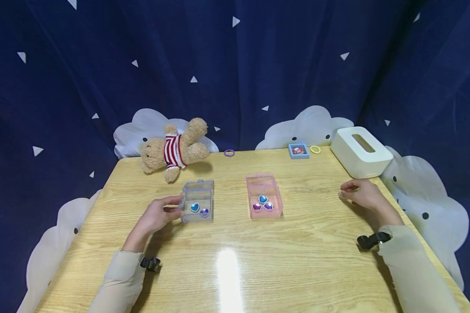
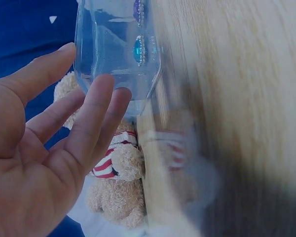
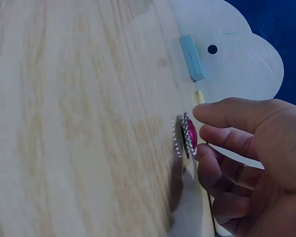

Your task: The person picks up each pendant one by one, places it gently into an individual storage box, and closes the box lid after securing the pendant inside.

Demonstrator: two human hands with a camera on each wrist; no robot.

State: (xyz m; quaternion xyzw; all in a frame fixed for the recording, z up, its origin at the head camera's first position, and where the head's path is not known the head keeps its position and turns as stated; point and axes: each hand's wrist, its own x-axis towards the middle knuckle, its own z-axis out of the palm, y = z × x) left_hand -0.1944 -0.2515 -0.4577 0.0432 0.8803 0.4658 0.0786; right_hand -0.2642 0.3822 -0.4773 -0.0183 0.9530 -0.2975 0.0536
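Nearest our lens, a pale left sleeve (image 1: 121, 278) and a pale right sleeve (image 1: 415, 269) reach in from between seven and eight and from four o'clock on the head view's dial. We see a navy curtain (image 1: 180, 39) with white triangles and clouds across twelve o'clock, behind a wooden table (image 1: 317, 256). A teddy bear (image 1: 173, 150) in a striped shirt lies at nine o'clock, its head pointing the same way; a white slotted box (image 1: 346, 152) stands at three. At eight o'clock we find the left hand (image 1: 158, 213), thumb and fingers spread apart at the side of a clear bluish box (image 1: 199, 187). Between three and four, the right hand (image 1: 362, 195) pinches a pink gem (image 3: 192, 133) rimmed with silver beads, low over the table. A pink box (image 1: 261, 184) sits near five o'clock. A light-blue frame (image 1: 299, 150) lies at three, just beside a yellow ring (image 1: 315, 153); a purple ring (image 1: 229, 156) lies near dial centre. Smallest, we count a blue heart gem (image 1: 194, 207) and a purple gem (image 1: 204, 212) in the bluish box, three more gems (image 1: 263, 199) in the pink.
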